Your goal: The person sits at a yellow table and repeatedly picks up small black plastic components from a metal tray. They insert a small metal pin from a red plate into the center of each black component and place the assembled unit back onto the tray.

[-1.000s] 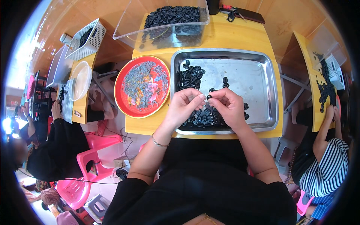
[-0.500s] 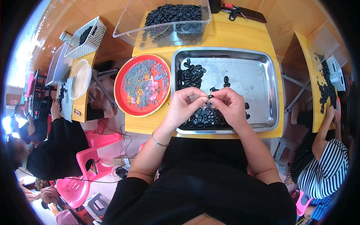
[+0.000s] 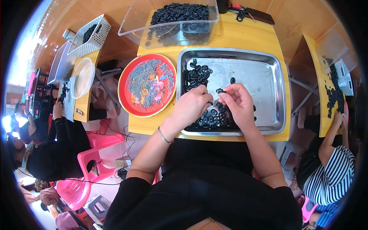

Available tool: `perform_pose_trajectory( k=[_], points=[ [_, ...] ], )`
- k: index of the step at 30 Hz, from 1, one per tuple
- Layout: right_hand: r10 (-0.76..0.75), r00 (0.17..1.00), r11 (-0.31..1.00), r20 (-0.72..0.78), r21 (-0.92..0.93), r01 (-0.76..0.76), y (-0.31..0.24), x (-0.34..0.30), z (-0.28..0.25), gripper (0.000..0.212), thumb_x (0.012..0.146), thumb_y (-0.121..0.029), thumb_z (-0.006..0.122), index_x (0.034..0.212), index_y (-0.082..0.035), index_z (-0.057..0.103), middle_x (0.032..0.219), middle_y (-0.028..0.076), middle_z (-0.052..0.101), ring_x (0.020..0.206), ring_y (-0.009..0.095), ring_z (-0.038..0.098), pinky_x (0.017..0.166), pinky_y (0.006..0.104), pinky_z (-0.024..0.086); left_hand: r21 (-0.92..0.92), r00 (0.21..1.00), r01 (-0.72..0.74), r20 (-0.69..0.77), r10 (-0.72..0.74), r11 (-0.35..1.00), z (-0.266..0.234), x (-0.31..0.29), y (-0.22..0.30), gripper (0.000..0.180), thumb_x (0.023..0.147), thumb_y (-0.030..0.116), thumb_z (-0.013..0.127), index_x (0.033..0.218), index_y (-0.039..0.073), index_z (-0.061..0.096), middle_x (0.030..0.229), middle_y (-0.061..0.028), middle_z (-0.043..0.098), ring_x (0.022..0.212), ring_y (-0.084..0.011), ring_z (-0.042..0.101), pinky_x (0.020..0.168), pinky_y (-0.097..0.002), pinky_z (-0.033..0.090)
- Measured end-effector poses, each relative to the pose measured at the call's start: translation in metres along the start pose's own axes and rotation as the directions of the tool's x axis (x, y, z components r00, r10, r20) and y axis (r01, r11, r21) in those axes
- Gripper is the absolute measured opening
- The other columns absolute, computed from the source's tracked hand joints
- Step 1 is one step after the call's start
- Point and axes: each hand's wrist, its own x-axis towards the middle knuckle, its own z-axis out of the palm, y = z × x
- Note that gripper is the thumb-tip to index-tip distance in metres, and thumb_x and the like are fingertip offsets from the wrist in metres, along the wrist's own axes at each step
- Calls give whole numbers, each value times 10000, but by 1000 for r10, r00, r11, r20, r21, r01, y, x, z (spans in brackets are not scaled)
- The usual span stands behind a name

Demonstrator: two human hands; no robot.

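My right hand (image 3: 238, 103) pinches a small black oval piece with two holes (image 3: 219, 91), of the look of a cord lock, above the metal tray (image 3: 264, 128). Beside it, my left hand (image 3: 193, 104) is curled with the back turned up. A small dark piece (image 3: 210, 103) shows at its fingertips, too little of it visible to name. Many more black oval pieces (image 3: 197, 74) lie along the tray's left side and near edge, partly hidden under my hands. A single one (image 3: 232, 80) sits apart, just beyond my right fingers.
Left of the tray stands a red round plate (image 3: 123, 90) of slim grey bits. A clear bin (image 3: 134, 30) of black pieces is behind, with scissors (image 3: 240, 15) at the far edge. People work at side tables; pink chairs (image 3: 96, 157) stand on the left.
My hands were together at the fingertips over one black piece; now they are apart. The left has turned over and moved slightly lower, while the right holds a black piece.
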Motion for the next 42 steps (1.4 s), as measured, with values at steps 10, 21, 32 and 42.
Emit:
perform_pose_trajectory(
  k=[10, 21, 32, 42],
  points=[
    [38, 999, 999, 15, -39, -38, -2, -1, -2, 189, 812, 22, 579, 998, 10, 548, 820, 20, 577, 744, 76, 570, 659, 198, 453, -964, 902, 238, 175, -395, 117, -5, -5, 0, 122, 847, 5, 560, 968, 5, 556, 893, -44, 609, 773, -92, 601, 682, -208, 491],
    [49, 998, 999, 31, 20, -50, 1, -2, 0, 164, 815, 32, 569, 978, 7, 571, 868, 47, 614, 779, 82, 601, 704, 204, 479, -975, 893, 130, 195, -406, -182, 8, -10, 2, 161, 837, -19, 565, 990, 29, 559, 894, -60, 624, 801, -127, 621, 712, -223, 521],
    [57, 998, 997, 25, -50, -56, 0, -3, 2, 156, 799, 29, 591, 953, 6, 588, 837, 42, 616, 734, 76, 601, 671, 203, 489, -992, 909, 74, 24, -416, 105, 12, -10, 4, 173, 802, -3, 624, 967, 12, 571, 830, -44, 631, 719, -86, 596, 645, -207, 486],
    [111, 993, 992, 39, -66, -109, -1, -3, 1, 138, 792, 5, 623, 913, 1, 557, 809, 58, 624, 714, 85, 607, 639, 207, 501, -985, 913, 91, 25, -406, 143, 9, -11, 7, 161, 788, 0, 642, 939, 11, 587, 786, -42, 631, 699, -85, 598, 638, -211, 493]
  ],
)
